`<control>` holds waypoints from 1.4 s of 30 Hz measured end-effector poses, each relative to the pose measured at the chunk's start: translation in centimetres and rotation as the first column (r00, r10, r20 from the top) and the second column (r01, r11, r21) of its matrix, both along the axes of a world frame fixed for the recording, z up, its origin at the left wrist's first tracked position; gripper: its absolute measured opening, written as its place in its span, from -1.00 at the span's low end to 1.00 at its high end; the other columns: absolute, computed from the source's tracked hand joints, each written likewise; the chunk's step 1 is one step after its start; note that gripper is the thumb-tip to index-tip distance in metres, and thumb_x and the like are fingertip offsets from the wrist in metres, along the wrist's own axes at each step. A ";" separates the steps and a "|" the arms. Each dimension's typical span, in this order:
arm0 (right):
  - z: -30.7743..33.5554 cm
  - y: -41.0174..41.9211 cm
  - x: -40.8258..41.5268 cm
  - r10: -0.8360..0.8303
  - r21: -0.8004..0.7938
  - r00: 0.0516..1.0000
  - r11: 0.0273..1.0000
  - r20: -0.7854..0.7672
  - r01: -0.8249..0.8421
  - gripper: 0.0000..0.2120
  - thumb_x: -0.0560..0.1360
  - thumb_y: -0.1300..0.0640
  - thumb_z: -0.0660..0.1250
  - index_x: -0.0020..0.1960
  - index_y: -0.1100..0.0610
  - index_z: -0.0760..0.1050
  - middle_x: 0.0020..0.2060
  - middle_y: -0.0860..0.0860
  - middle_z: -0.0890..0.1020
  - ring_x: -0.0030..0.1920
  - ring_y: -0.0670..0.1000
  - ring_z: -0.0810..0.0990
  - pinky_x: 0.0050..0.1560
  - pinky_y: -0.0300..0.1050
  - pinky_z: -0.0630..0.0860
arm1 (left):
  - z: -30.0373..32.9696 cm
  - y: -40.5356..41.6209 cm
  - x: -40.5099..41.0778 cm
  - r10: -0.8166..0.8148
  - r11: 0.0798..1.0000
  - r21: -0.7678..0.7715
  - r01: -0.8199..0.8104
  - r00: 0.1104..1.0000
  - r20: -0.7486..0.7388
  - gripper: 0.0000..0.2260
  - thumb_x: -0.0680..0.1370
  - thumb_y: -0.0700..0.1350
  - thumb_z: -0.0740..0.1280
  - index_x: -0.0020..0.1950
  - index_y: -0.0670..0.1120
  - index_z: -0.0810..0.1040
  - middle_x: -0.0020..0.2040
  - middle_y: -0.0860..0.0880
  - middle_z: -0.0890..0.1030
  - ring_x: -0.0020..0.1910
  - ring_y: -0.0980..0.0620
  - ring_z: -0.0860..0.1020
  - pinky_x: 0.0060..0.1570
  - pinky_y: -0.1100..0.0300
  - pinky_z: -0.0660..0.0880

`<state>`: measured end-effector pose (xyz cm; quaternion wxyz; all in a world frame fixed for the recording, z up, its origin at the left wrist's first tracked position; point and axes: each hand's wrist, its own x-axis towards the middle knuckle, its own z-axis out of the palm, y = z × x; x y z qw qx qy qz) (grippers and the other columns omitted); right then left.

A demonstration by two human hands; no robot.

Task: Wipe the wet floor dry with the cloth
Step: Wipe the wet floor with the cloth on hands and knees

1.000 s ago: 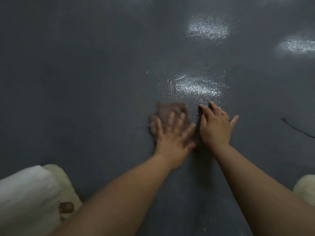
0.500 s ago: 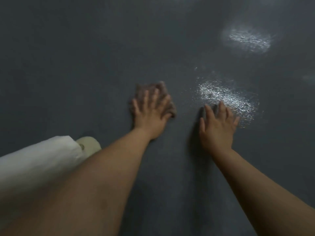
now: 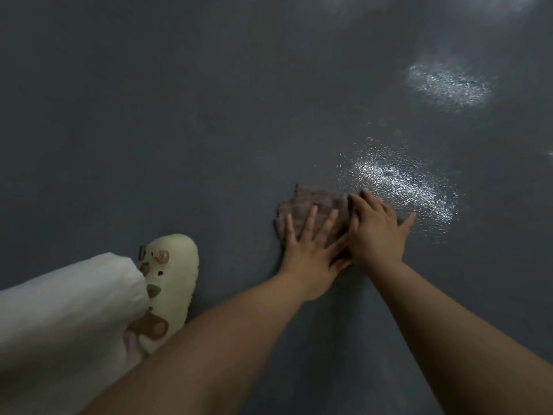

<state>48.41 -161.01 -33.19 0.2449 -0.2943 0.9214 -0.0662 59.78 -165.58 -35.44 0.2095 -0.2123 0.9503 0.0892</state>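
A crumpled brownish cloth (image 3: 311,202) lies flat on the dark grey floor (image 3: 179,115). My left hand (image 3: 311,250) presses on it with fingers spread and straight. My right hand (image 3: 377,229) lies flat beside it, fingers straight, its inner edge over the cloth's right side and touching my left hand. A glistening wet patch (image 3: 407,184) spreads just beyond and to the right of my right hand. A second shiny patch (image 3: 449,85) lies farther away at the upper right.
My foot in a cream clog with small charms (image 3: 170,280) stands at the lower left, with a white trouser leg (image 3: 59,319) above it. Dark grey floor stretches all around.
My left hand has slid the cloth to the right until it meets my right hand near the wet patch. The view has shifted, showing the clog.
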 end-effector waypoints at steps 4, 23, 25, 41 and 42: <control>-0.2 -0.3 0.3 -0.067 -0.038 0.998 0.997 0.001 0.067 -0.57 0.62 0.08 0.05 0.49 -0.01 0.20 0.51 -0.06 0.18 0.49 0.01 0.14 0.43 0.28 -0.20 | 0.2 -4.5 -2.7 -0.159 0.986 0.060 0.158 0.987 0.015 -0.48 0.60 0.25 -0.06 0.52 0.25 -0.14 0.55 0.04 -0.27 0.50 -0.15 -0.33 0.29 -0.39 -0.34; -1.0 0.0 -7.1 -0.202 0.047 0.975 0.977 -0.095 0.207 -0.45 0.61 -0.04 0.06 0.55 -0.05 -0.03 0.54 0.06 -0.01 0.51 0.14 0.00 0.45 0.20 -0.18 | 0.2 -9.0 -20.7 -0.148 0.988 0.039 0.148 0.989 0.005 -0.47 0.58 0.29 -0.09 0.52 0.25 -0.18 0.54 0.05 -0.31 0.48 -0.15 -0.37 0.26 -0.42 -0.34; -0.9 -0.3 -7.1 -0.184 0.060 0.979 0.980 -0.086 0.190 -0.46 0.61 -0.06 0.05 0.54 -0.08 -0.02 0.55 0.05 -0.04 0.51 0.14 -0.01 0.45 0.21 -0.19 | 0.0 -10.3 -21.7 -0.076 0.997 0.031 0.076 0.997 -0.002 -0.47 0.59 0.29 -0.09 0.52 0.24 -0.18 0.54 0.05 -0.31 0.48 -0.14 -0.37 0.27 -0.42 -0.33; -0.1 0.5 -2.0 0.031 0.098 1.000 0.995 0.006 -0.031 -0.50 0.62 -0.09 -0.01 0.53 -0.15 -0.02 0.55 0.02 -0.13 0.52 0.15 -0.13 0.46 0.13 -0.22 | -0.7 -20.6 -0.3 0.761 0.647 -0.071 -0.759 0.649 -0.011 -0.48 0.61 0.24 -0.08 0.53 0.21 -0.15 0.56 0.04 -0.23 0.51 -0.12 -0.27 0.38 -0.36 -0.21; 0.0 0.5 -1.5 0.040 0.085 0.999 0.996 0.010 -0.041 -0.51 0.63 -0.08 -0.01 0.53 -0.14 -0.01 0.55 0.02 -0.12 0.52 0.15 -0.11 0.47 0.11 -0.20 | -0.8 -19.8 0.3 0.789 0.611 -0.069 -0.789 0.613 -0.022 -0.48 0.61 0.24 -0.07 0.53 0.21 -0.14 0.56 0.03 -0.23 0.51 -0.13 -0.27 0.37 -0.36 -0.21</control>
